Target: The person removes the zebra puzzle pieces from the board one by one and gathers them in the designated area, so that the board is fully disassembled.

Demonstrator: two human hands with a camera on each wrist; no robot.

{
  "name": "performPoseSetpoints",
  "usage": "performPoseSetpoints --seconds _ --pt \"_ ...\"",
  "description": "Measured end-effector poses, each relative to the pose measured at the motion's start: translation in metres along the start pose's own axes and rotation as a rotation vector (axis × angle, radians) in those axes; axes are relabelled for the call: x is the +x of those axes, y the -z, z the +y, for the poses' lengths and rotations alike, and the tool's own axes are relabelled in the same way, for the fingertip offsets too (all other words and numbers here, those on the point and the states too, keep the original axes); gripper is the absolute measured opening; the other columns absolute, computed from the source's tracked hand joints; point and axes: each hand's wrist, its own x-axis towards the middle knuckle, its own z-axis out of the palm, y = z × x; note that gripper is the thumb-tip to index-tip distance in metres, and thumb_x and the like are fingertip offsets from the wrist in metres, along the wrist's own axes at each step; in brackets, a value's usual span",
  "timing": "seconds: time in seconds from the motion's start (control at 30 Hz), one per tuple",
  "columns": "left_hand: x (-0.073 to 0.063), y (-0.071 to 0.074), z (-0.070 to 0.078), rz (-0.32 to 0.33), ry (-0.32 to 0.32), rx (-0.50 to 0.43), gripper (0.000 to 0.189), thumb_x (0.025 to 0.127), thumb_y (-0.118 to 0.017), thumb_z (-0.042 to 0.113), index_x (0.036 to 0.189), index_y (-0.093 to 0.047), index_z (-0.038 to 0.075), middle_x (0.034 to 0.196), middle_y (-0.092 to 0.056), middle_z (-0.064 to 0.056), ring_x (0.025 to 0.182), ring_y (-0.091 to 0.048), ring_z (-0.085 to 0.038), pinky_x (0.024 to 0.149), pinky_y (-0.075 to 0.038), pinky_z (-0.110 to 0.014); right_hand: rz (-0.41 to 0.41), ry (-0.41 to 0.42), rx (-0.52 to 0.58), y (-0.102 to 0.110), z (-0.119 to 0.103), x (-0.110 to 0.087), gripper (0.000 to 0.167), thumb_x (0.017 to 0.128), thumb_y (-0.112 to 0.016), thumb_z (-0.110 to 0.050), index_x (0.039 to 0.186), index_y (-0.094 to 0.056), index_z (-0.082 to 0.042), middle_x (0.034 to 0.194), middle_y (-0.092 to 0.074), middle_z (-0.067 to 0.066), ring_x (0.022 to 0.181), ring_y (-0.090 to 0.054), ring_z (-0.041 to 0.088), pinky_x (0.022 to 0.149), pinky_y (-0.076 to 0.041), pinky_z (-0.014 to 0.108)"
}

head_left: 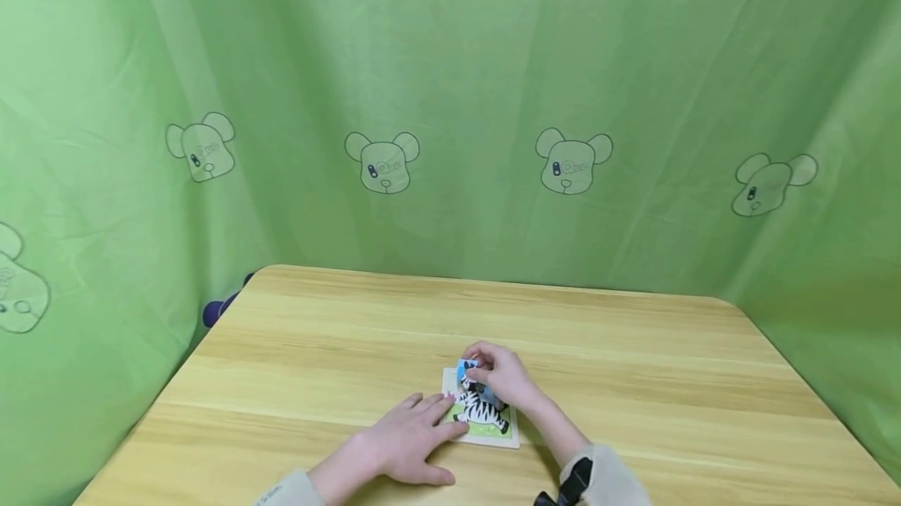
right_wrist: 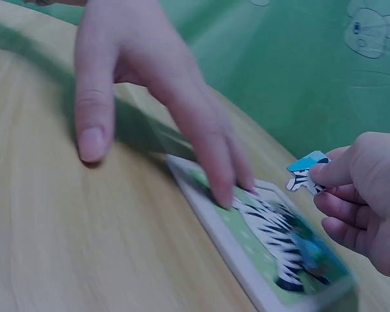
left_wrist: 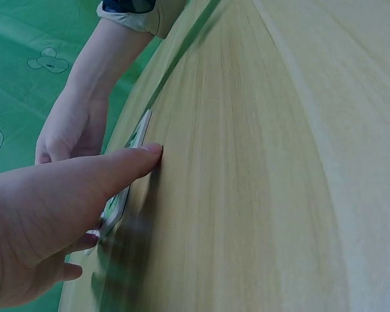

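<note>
A zebra jigsaw puzzle (head_left: 486, 429) in a white-edged tray lies on the table, its picture showing striped body and green grass. Between thumb and fingers, my right hand (head_left: 504, 373) pinches a puzzle piece (right_wrist: 305, 174) with the zebra's head and blue sky, held above the tray's upper part. My left hand (head_left: 411, 439) is spread, its fingertips touching the left side of the puzzle; its thumb rests near the table, apart from the tray. In the left wrist view the puzzle tray (left_wrist: 140, 133) shows edge-on, mostly behind the left hand.
The wooden table (head_left: 317, 334) stretches out around the puzzle on all sides. Green curtains (head_left: 450, 60) with bear-head drawings hang behind and beside it. A dark purple object (head_left: 217, 310) shows past the table's left edge.
</note>
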Motion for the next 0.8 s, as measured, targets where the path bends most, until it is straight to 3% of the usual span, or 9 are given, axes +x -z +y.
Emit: performPoseSetpoints --seconds 0.17,0.37,0.6,0.8 --pt "0.0 0.0 0.0 -0.003 0.011 -0.012 0.069 0.084 -0.048 0.063 0.143 -0.037 0.028 0.149 -0.028 -0.013 0.135 -0.027 -0.027 0.107 -0.027 -0.046 0.031 -0.054 0.049 0.021 0.011 -0.008 0.019 0.08 -0.065 0.003 0.098 -0.064 -0.003 0.077 -0.057 0.003 0.071 -0.053 0.016 0.061 -0.048 0.023" --pt "-0.002 -0.002 0.002 0.011 -0.012 -0.022 0.069 0.086 -0.046 0.062 0.143 -0.036 0.026 0.149 -0.027 -0.014 0.135 -0.028 -0.028 0.107 -0.028 -0.046 0.077 -0.174 0.094 0.046 0.032 -0.023 0.021 0.079 -0.065 0.002 0.1 -0.063 0.001 0.074 -0.057 0.005 0.065 -0.053 0.018 0.053 -0.049 0.026" --pt "-0.004 -0.001 0.002 0.007 -0.003 -0.034 0.068 0.086 -0.048 0.06 0.143 -0.037 0.025 0.149 -0.027 -0.014 0.135 -0.028 -0.028 0.108 -0.027 -0.044 0.112 -0.318 -0.041 0.068 0.045 -0.028 0.02 0.078 -0.068 -0.001 0.098 -0.064 0.001 0.073 -0.057 0.005 0.06 -0.05 0.017 0.05 -0.044 0.025" --pt "-0.003 0.0 0.002 0.007 0.002 -0.03 0.068 0.086 -0.048 0.06 0.143 -0.036 0.026 0.149 -0.027 -0.014 0.135 -0.027 -0.028 0.108 -0.026 -0.043 0.093 -0.334 -0.13 0.076 0.048 -0.026 0.017 0.078 -0.069 -0.003 0.094 -0.066 0.0 0.074 -0.057 0.004 0.062 -0.05 0.017 0.052 -0.044 0.026"
